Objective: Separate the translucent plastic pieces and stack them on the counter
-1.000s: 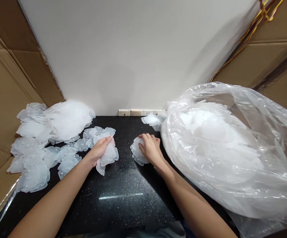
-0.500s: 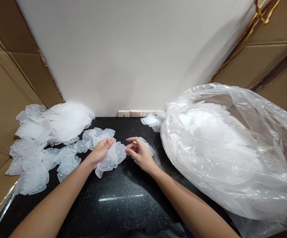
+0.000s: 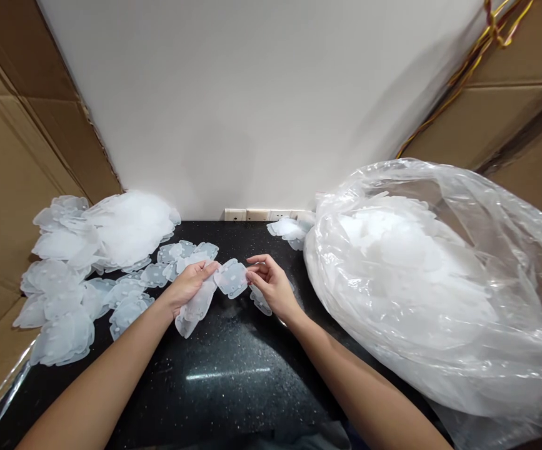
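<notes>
My left hand is closed on several thin, translucent white plastic pieces with scalloped edges and small raised dots. My right hand pinches the right edge of one such plastic piece, which spans the gap between both hands. The left fingertips touch or come very near its other edge. Under my right hand, partly hidden, another plastic piece lies on the black speckled countertop.
A large heap of like pieces spreads over the left side. On the right sits a clear plastic bag full of white pieces. Wall sockets line the back edge. Cardboard walls the left, and twisted wires hang at right.
The piece pinched by my right hand has moved right, out from the bunch in my left hand. My right hand has shifted slightly to the right.
</notes>
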A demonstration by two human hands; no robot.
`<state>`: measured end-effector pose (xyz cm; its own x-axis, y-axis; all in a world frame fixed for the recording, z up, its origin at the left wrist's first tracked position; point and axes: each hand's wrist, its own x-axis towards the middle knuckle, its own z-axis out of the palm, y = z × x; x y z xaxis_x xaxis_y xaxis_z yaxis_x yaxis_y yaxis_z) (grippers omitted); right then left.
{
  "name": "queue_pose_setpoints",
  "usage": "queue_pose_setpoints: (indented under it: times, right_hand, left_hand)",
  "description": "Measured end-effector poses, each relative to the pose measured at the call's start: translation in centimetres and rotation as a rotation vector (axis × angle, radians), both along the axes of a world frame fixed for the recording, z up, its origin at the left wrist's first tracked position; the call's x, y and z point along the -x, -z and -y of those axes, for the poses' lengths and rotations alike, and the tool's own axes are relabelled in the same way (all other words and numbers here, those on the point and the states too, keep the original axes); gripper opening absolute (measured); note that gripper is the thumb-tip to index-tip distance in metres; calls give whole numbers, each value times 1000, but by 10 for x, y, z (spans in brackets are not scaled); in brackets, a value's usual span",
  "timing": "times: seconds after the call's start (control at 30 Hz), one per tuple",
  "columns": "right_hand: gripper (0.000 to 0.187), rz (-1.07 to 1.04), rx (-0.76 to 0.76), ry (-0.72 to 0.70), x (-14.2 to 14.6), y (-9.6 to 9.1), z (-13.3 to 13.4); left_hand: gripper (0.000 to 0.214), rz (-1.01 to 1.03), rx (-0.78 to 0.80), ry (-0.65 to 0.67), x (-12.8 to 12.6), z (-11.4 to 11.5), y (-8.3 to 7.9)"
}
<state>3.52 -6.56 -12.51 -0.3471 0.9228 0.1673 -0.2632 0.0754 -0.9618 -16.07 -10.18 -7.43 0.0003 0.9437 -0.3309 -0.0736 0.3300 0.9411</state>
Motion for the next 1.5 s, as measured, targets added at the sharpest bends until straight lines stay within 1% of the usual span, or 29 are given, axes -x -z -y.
queue_pose_setpoints:
  times: [0.3, 0.4, 0.47, 0.5, 0.6, 0.63, 0.67, 0.7, 0.73, 0.77, 0.83, 0.9, 0.93, 1.0, 1.03, 1.1, 1.17, 1.23, 1.3, 1.43, 1.5]
  right_hand:
    - [26, 30, -36, 38, -1, -3, 1]
    - [19, 81, -82, 60, -2, -3, 1]
    - [16, 132, -163, 66, -4, -4, 2]
    - [21, 157, -232, 61, -5, -5, 3]
    - [37, 239, -506, 14, -7, -8, 5]
    - [37, 272, -571, -5, -7, -9, 6]
    - [33, 302, -604, -11, -7, -10, 6]
    - [26, 324, -598, 2, -7, -10, 6]
    - [17, 332, -551, 29, -7, -10, 6]
    - [10, 318, -469, 59, -6, -10, 5]
    - [16, 224, -240, 81, -5, -8, 2]
    - [26, 67, -4, 24, -5, -7, -1]
    - [31, -9, 88, -19, -6, -7, -3]
    - [38, -116, 208, -76, -6, -7, -6]
    - [40, -142, 240, -86, -6, -8, -6]
    - [39, -150, 257, -75, -6, -10, -6]
    - [37, -112, 221, -37, -7, -11, -6]
    - [34, 2, 137, 41, -11, -11, -8]
    - [32, 221, 10, 159, -18, -9, -12]
    - [23, 780, -364, 417, -35, -1, -24]
    - [30, 933, -500, 485, -37, 3, -26]
  left_hand:
    - [54, 54, -27, 26, 4, -2, 6]
    - [52, 41, -55, 43, 7, -4, 9]
    - [50, 19, -70, 46, 9, -4, 10]
    - [50, 8, -75, 43, 9, -5, 11]
    - [49, -6, -78, 42, 9, -5, 10]
    - [50, -1, -77, 41, 8, -5, 10]
    - [50, 4, -71, 37, 8, -4, 9]
    - [51, 7, -63, 32, 7, -4, 8]
    - [51, 6, -53, 25, 6, -4, 8]
    - [50, -1, -43, 21, 6, -4, 7]
    - [47, -12, -32, 23, 4, -3, 5]
    - [41, -4, -40, 14, 3, -3, 2]
    - [39, 4, -46, 9, 2, -2, 1]
    - [35, 19, -46, 2, 2, -2, -2]
    - [33, 26, -42, 4, 1, -1, -3]
    - [32, 38, -27, 11, 2, -1, -3]
    - [32, 45, -16, 13, 3, -1, -3]
    - [34, 45, -6, 17, 3, -2, -1]
    - [37, 40, -3, 20, 3, -1, 0]
    - [41, -17, -1, 15, 1, 0, -1]
    - [40, -57, -16, 6, 0, 0, -2]
